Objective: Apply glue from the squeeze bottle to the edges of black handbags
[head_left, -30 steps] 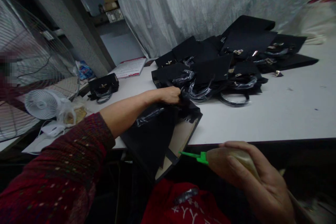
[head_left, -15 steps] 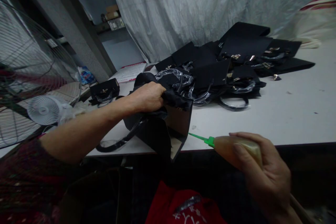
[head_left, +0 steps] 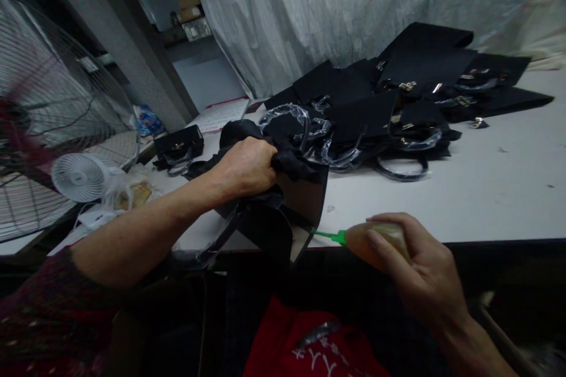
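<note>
My left hand [head_left: 252,168] is closed on bunched black lining at the top of a black handbag [head_left: 269,230]. The bag lies tilted at the table's front edge, its open side facing right and showing a beige inner face. One of its handles hangs at the left under my forearm. In my right hand [head_left: 424,265] is a glue bottle [head_left: 375,241] of amber liquid, fingers wrapped round it. Its thin green nozzle points left, and the tip is at the right edge of the bag's opening; whether it touches cannot be made out.
Behind the bag, a heap of black handbags [head_left: 362,88] with plastic-wrapped handles covers the white table [head_left: 499,194]. At the left stand a small black bag [head_left: 179,146], a small white fan [head_left: 81,177] and a large caged fan [head_left: 39,100]. A grey curtain [head_left: 327,6] hangs behind.
My right hand has brought the glue bottle left, so the nozzle tip now meets the bag's edge in view. My left hand keeps its grip. The camera view has shifted slightly.
</note>
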Tool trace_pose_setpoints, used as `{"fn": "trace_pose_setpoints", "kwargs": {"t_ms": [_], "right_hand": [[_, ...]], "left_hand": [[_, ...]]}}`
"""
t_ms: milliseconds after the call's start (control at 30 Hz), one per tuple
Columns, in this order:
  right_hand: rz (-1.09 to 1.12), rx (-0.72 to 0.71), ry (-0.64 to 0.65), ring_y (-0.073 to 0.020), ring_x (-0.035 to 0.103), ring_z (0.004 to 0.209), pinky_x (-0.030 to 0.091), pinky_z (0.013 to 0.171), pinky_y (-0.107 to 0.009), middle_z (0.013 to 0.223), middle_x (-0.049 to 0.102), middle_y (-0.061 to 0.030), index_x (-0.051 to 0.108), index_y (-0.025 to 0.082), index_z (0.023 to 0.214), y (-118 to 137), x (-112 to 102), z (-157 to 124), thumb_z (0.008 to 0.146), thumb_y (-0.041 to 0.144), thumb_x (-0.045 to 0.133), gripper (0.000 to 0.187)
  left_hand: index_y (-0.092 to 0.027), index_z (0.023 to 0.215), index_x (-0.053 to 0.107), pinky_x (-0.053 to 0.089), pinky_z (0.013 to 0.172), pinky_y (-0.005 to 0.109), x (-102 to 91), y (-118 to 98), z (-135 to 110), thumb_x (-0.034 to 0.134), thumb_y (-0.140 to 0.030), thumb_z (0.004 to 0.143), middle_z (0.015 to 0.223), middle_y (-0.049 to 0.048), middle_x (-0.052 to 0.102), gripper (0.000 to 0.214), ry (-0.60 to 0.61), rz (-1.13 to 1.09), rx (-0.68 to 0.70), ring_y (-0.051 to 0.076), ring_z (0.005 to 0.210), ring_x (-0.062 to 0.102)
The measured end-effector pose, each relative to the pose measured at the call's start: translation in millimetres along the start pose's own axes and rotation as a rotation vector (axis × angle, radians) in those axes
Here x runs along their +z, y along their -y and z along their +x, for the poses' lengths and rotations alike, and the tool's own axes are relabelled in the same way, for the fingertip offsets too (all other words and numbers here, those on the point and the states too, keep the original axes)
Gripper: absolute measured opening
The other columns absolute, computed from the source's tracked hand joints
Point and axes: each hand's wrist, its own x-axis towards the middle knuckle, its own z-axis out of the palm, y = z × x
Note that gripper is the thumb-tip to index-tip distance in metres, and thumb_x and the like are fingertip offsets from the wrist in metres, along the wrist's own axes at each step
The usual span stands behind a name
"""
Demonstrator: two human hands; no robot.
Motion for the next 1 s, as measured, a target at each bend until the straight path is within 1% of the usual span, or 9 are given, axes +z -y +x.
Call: {"fn": "trace_pose_setpoints", "kwargs": {"t_ms": [100,233,333,400,467,567,700,867,1000], "right_hand": [[-0.036,0.010,-0.064,-0.0226,0.066,0.081,0.051,0.072,-0.034,0.094,0.069,-0.0049,0.063,0.022,0.100,1.9,-0.4,2.7,0.090,0.047,0.058,0.027],[0.014,0.116,0.029,-0.0227,0.066,0.073,0.051,0.064,-0.033,0.086,0.070,-0.0038,0.065,0.023,0.094,2.1,-0.3,6.4,0.088,0.052,0.057,0.031],[-0.001,0.153,-0.006,-0.0235,0.066,0.073,0.051,0.065,-0.035,0.087,0.070,-0.0047,0.065,0.023,0.095,2.4,1.3,7.0,0.087,0.054,0.057,0.033],[-0.036,0.111,-0.039,-0.0240,0.066,0.075,0.051,0.069,-0.036,0.089,0.070,-0.0055,0.064,0.022,0.097,3.9,3.0,6.6,0.087,0.053,0.057,0.033],[-0.038,0.078,-0.003,-0.0235,0.066,0.074,0.052,0.068,-0.035,0.087,0.070,-0.0053,0.064,0.022,0.095,6.8,3.5,6.4,0.088,0.051,0.056,0.032],[-0.023,0.073,0.049,-0.0229,0.066,0.072,0.051,0.064,-0.034,0.084,0.070,-0.0043,0.064,0.023,0.093,11.4,0.6,7.4,0.089,0.051,0.055,0.030],[-0.104,-0.023,-0.013,-0.0243,0.067,0.080,0.051,0.070,-0.036,0.094,0.069,-0.0060,0.062,0.022,0.100,13.5,-2.6,7.6,0.089,0.049,0.057,0.029],[-0.121,-0.080,0.077,-0.0218,0.066,0.075,0.050,0.064,-0.032,0.090,0.068,-0.0044,0.061,0.024,0.100,15.7,-4.2,2.8,0.093,0.046,0.054,0.024],[-0.165,-0.115,0.040,-0.0223,0.067,0.078,0.051,0.067,-0.033,0.094,0.068,-0.0057,0.060,0.022,0.104,18.8,-7.4,1.3,0.094,0.046,0.054,0.027]], "left_hand": [[-0.017,0.085,0.076,0.048,0.064,0.030,0.9,0.5,-2.1,0.056,-0.021,0.079,0.078,0.0077,0.074,0.022,-0.009,-0.007,-0.004,0.021,0.073,0.068],[-0.018,0.084,0.077,0.047,0.063,0.029,0.2,0.5,-7.1,0.054,-0.020,0.080,0.078,0.0077,0.073,0.023,0.012,-0.015,-0.018,0.021,0.071,0.067],[-0.018,0.082,0.076,0.046,0.062,0.029,0.0,-0.1,-12.0,0.054,-0.020,0.078,0.076,0.0073,0.073,0.023,0.013,0.000,-0.028,0.021,0.071,0.067],[-0.018,0.081,0.075,0.045,0.060,0.029,0.5,-0.6,-15.2,0.054,-0.019,0.077,0.074,0.0072,0.072,0.022,0.017,0.014,-0.024,0.020,0.070,0.066],[-0.018,0.080,0.075,0.045,0.059,0.029,1.4,-1.1,-17.8,0.053,-0.019,0.077,0.072,0.0070,0.071,0.022,0.023,0.027,-0.020,0.020,0.067,0.066],[-0.018,0.080,0.074,0.046,0.060,0.030,2.5,-1.5,-20.2,0.053,-0.021,0.077,0.071,0.0073,0.070,0.022,0.026,0.040,-0.013,0.021,0.066,0.065],[-0.019,0.081,0.075,0.049,0.062,0.030,3.2,-2.4,-20.2,0.053,-0.022,0.077,0.073,0.0079,0.071,0.022,0.039,0.054,-0.025,0.022,0.069,0.067],[-0.019,0.081,0.076,0.051,0.066,0.030,4.5,-5.4,-19.7,0.054,-0.021,0.078,0.076,0.0080,0.073,0.022,0.018,0.068,-0.024,0.023,0.074,0.069],[-0.018,0.081,0.076,0.051,0.066,0.031,6.1,-5.1,-21.1,0.054,-0.020,0.078,0.078,0.0088,0.073,0.022,0.013,0.057,-0.020,0.023,0.074,0.069]]}}
